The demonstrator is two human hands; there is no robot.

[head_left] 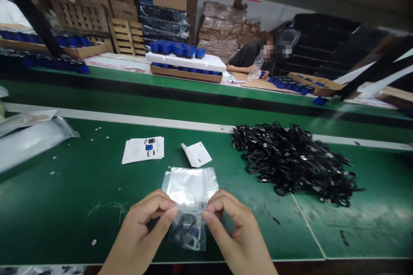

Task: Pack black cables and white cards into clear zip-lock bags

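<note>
Green work surface [58, 206], near edge: clear zip bag [190, 187] w/ coiled black cable [185, 225] inside, top edge pinched by L hand [143, 232] & R hand [237, 232]. Just beyond: printed leaflets [143, 150]. To R: heap of black cables [290, 163].

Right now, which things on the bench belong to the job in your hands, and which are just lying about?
Part of the job:
left hand, right hand, clear resealable bag they pinch, coiled black cable inside it, probably the heap of black cables.

Lying about, seemingly:
printed leaflet, folded white card, plastic sheeting, blue-capped items on the far bench.
</note>
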